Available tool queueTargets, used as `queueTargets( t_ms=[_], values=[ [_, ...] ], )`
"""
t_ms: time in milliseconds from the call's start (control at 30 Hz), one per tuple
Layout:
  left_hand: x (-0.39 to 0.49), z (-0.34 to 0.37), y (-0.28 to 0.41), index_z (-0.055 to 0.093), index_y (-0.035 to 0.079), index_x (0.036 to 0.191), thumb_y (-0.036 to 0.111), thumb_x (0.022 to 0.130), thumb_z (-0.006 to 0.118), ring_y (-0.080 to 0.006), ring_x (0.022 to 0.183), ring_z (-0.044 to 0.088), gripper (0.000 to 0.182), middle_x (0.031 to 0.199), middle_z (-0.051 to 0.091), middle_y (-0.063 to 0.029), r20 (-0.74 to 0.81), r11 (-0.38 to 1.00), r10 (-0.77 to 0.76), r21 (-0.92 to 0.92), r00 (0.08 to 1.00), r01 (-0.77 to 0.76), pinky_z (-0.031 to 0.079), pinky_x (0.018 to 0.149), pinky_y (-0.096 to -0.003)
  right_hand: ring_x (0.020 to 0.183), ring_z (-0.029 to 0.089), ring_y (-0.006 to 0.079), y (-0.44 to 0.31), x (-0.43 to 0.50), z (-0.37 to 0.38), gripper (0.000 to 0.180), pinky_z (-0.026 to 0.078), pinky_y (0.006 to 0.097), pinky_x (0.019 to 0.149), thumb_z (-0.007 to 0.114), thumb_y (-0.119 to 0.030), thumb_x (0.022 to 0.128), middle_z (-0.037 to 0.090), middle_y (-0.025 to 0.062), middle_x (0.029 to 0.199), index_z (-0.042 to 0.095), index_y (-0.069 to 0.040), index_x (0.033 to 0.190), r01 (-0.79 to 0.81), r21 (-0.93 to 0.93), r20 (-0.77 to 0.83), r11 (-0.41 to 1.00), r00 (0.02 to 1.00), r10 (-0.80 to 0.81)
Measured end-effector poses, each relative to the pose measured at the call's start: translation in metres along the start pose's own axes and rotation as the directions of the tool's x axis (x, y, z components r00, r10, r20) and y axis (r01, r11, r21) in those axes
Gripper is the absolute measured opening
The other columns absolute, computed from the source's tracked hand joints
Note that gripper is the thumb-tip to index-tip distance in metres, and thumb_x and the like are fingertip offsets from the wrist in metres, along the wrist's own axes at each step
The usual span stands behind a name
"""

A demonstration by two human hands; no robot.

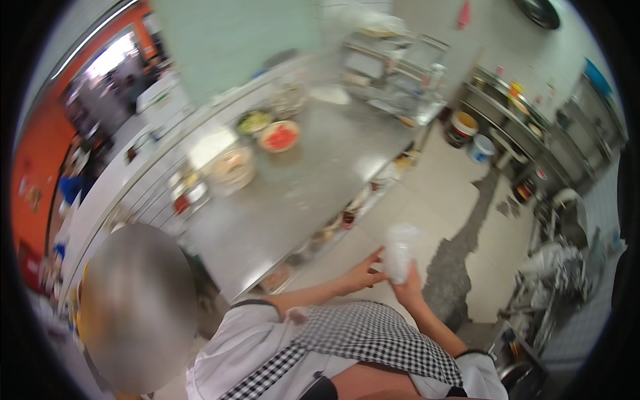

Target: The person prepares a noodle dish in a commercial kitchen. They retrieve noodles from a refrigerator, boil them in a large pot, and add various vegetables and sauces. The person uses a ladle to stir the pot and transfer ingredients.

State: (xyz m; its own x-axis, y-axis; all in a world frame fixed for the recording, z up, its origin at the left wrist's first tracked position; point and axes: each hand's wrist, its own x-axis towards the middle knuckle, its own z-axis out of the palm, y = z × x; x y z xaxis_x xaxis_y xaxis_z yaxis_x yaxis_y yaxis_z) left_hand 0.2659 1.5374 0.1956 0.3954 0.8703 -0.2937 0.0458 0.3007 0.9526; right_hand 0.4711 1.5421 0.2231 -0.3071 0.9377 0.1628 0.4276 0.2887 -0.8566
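Observation:
A stack of what look like clear plastic cups (401, 250) is upright in front of my checked apron, over the tiled floor. My right hand (409, 287) grips its lower part from the right. Close by its left side is my left hand (364, 272), fingers apart; blur hides whether a fingertip touches the plastic. Beyond my hands runs a steel worktable (310, 195). On it are a bowl of red pieces (279, 136), a bowl of pale green pieces (254, 121) and a clear container with pale contents (232, 167).
Another person (140, 310) is close on my left, largely blurred. Jars and tubs line a shelf (320, 240) under the tabletop. Buckets (461, 129) stand by the steel sink unit (525, 130). A dark broken patch (450, 270) marks the floor; cluttered equipment (545, 280) is at right.

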Motion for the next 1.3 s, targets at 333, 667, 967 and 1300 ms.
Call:
queueTargets(
  t_ms=[333,667,967,1300],
  values=[
    [0.343,-0.192,0.136,0.038,-0.005,0.153,0.015,0.088,0.078,-0.0301,0.123,0.060,0.080,0.137,0.059,-0.0205,-0.415,0.770,0.591,0.035,0.692,-0.637,0.048,0.106,-0.0426,0.133,0.054,0.0373,0.115,0.231,-0.063,0.063,0.053,0.0434,0.100,0.074,-0.019,0.091,0.051,0.0228,0.149,0.050,0.001,0.145,-0.084,-0.023,-0.002,0.996,0.996,0.084],
    [0.705,-0.513,0.640,0.024,0.007,0.163,0.070,0.079,0.075,-0.0453,0.137,0.045,0.116,0.156,0.031,-0.0345,-0.545,0.545,0.799,0.835,0.255,0.078,0.050,0.102,-0.0531,0.103,0.068,0.0421,0.222,0.259,-0.126,0.045,0.054,0.0498,0.086,0.069,-0.034,0.092,0.071,0.0251,0.108,0.066,0.002,0.118,-0.743,-0.321,-0.202,0.588,0.660,0.723],
    [0.909,-0.580,0.614,0.030,0.023,0.163,0.074,0.091,0.054,-0.0380,0.151,0.030,0.092,0.170,0.024,-0.0097,-0.389,0.066,0.699,0.871,0.601,0.487,0.032,0.116,-0.0641,0.097,0.070,0.0371,0.212,0.204,-0.115,0.045,0.054,0.0486,0.082,0.068,-0.037,0.093,0.073,0.0206,0.099,0.067,0.001,0.119,-0.991,-0.132,-0.166,-0.035,-0.012,0.986],
    [0.882,-0.567,0.610,0.070,0.010,0.129,0.052,0.095,0.059,-0.0359,0.134,0.053,0.056,0.140,0.063,-0.0137,-0.289,0.079,0.514,0.954,0.808,0.290,0.042,0.110,-0.0564,0.090,0.073,0.0216,0.199,0.265,-0.160,0.049,0.057,0.0381,0.077,0.064,-0.026,0.100,0.075,0.0160,0.101,0.060,0.005,0.137,-0.993,0.040,-0.054,0.109,0.107,0.993]
  ],
)
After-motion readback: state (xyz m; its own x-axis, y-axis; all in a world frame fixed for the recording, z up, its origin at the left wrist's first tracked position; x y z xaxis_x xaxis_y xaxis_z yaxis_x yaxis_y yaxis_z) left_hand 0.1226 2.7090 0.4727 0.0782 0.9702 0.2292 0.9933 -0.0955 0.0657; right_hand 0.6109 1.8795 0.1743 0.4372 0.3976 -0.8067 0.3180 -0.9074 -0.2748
